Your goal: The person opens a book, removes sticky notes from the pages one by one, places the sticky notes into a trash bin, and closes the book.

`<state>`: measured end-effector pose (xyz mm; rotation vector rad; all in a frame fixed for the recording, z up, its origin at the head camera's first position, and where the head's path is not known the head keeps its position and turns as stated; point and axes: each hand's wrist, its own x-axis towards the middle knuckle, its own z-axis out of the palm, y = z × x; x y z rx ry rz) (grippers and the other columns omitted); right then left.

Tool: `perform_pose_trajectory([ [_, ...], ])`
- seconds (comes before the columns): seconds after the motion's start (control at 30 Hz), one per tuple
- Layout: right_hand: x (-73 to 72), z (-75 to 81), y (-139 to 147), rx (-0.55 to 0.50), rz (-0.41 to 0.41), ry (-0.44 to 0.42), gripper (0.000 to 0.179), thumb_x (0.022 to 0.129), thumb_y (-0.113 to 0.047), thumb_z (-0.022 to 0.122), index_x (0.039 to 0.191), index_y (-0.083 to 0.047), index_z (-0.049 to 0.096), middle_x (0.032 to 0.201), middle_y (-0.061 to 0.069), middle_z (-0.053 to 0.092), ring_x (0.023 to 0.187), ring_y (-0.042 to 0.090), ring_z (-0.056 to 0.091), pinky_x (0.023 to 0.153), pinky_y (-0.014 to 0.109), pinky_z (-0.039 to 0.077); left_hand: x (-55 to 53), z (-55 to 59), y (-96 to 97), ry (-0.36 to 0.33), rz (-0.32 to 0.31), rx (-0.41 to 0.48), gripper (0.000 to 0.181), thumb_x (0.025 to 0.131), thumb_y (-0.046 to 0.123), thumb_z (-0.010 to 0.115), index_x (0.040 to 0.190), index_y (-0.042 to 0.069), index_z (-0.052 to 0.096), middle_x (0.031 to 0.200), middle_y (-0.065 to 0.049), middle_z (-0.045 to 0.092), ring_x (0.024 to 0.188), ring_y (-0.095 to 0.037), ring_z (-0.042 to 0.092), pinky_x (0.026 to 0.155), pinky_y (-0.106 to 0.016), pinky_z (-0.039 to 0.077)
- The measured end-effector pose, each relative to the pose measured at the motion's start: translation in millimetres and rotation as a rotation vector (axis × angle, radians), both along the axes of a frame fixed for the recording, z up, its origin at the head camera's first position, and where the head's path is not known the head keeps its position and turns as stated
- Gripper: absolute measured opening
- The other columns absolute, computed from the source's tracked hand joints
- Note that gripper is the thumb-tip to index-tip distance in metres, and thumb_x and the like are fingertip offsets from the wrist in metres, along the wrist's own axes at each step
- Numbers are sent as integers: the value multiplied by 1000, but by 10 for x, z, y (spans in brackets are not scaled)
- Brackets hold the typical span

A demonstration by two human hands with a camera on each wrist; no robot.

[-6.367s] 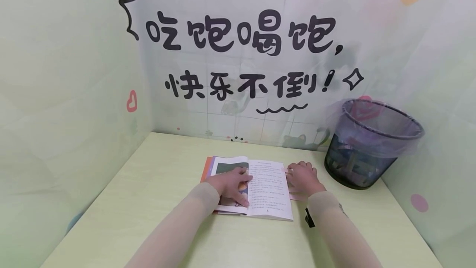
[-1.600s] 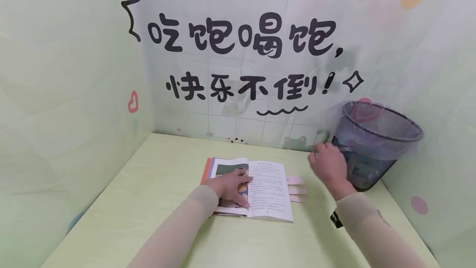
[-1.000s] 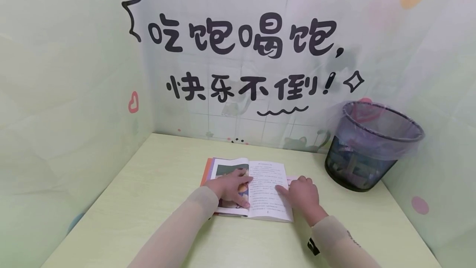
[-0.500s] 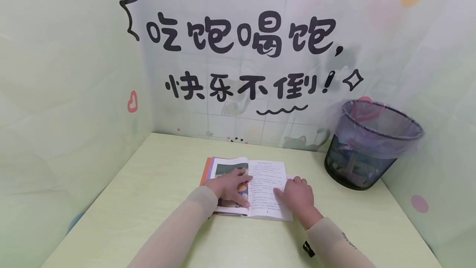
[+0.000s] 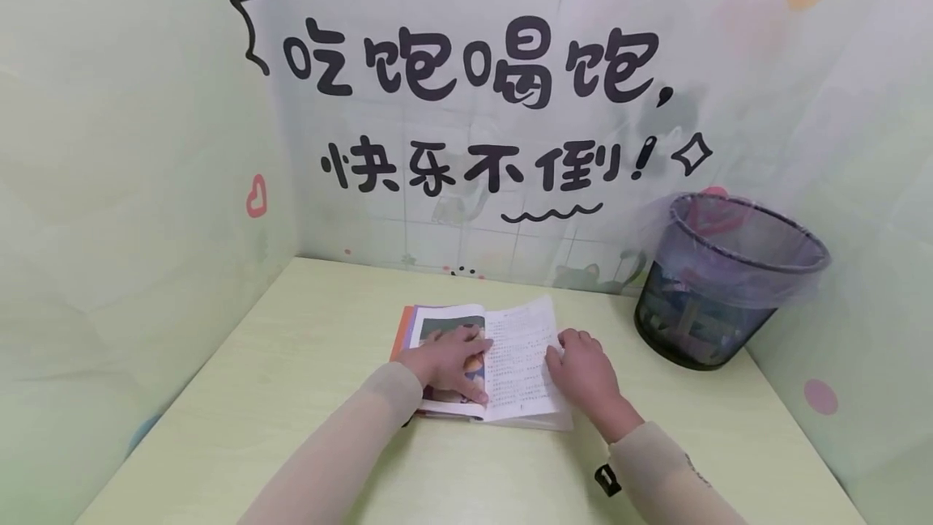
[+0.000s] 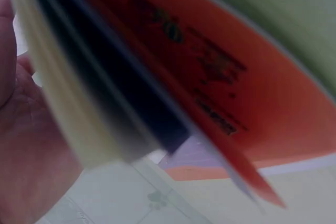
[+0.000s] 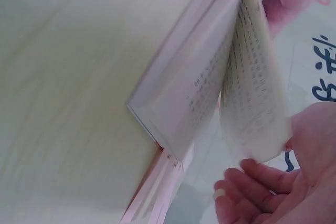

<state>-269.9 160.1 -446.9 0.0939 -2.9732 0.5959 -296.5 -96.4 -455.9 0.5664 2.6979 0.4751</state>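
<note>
While the left hand (image 5: 448,363) lies spread on the open book (image 5: 503,367), the right hand (image 5: 586,375) is at the far right edge, thumb on the near face of the raised right-hand leaf (image 5: 521,359), fingers behind it. Left: no grasp, fingers straight, weight on the illustrated page (image 5: 446,324), thumb and fingertips around the gutter. Right: loosely pinching the leaf edge, fingers half curled.

Book sits flat on the pale yellow tabletop (image 5: 291,395), roughly centred, spine running away from the person. Right-hand leaf carries Chinese text; left page has a colour picture. Orange strip (image 5: 400,339) and purple strip (image 5: 411,322) show along the book's left edge.

Right wrist view: leaf stands up off the page block (image 7: 178,93), blurred, its outer corner by the thumb. Pink paper strips (image 7: 163,195) stick out past the block's edge. Left wrist view: orange-red sheet (image 6: 273,87) with dark print, too blurred to read, beside fanned page edges; part of the palm at frame left.

Black mesh bin (image 5: 710,306) with a clear plastic liner (image 5: 743,274) stands at the back right of the table, well apart from the book; can't make out its contents. Wall sheet (image 5: 452,124) behind has big black Chinese lettering (image 5: 526,59). Both arms in light beige sleeves (image 5: 342,444).
</note>
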Motion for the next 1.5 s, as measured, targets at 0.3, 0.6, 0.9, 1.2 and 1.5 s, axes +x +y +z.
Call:
perform_pose_trajectory([
  [0.3,-90,91,107,-610,52,-170,43,117,-23,42,144,-4,68,128,16,75,105,25,67,90,41,57,-27,-53,-75,22,18,100,122,81,64,92,175,19,30,185,-7,21,170,-37,22,137,-66,20],
  [0.6,-70,-117,179,-815,263,-351,46,115,-18,49,156,1,57,139,17,74,114,21,73,99,36,61,-19,-116,-149,38,9,95,119,82,70,87,175,22,30,185,-5,23,171,-35,21,138,-60,24],
  [0.9,94,-217,-84,-458,491,-194,53,104,-16,70,155,-6,58,155,18,64,146,45,59,125,69,42,-3,-96,-369,62,33,139,114,81,66,90,172,20,38,182,-9,31,168,-38,29,135,-60,31],
  [1.2,218,-232,-270,-131,556,-257,75,107,-50,65,173,-25,38,177,14,39,165,43,36,134,67,28,-4,-134,-669,54,93,148,109,80,60,94,169,20,45,180,-8,35,165,-43,34,131,-70,31],
  [1.5,286,-257,-323,-41,598,-257,67,108,-53,62,169,-34,45,176,17,41,166,45,32,132,72,22,-1,-146,-946,142,88,78,88,90,39,86,163,4,51,173,-21,44,159,-49,40,123,-75,38],
])
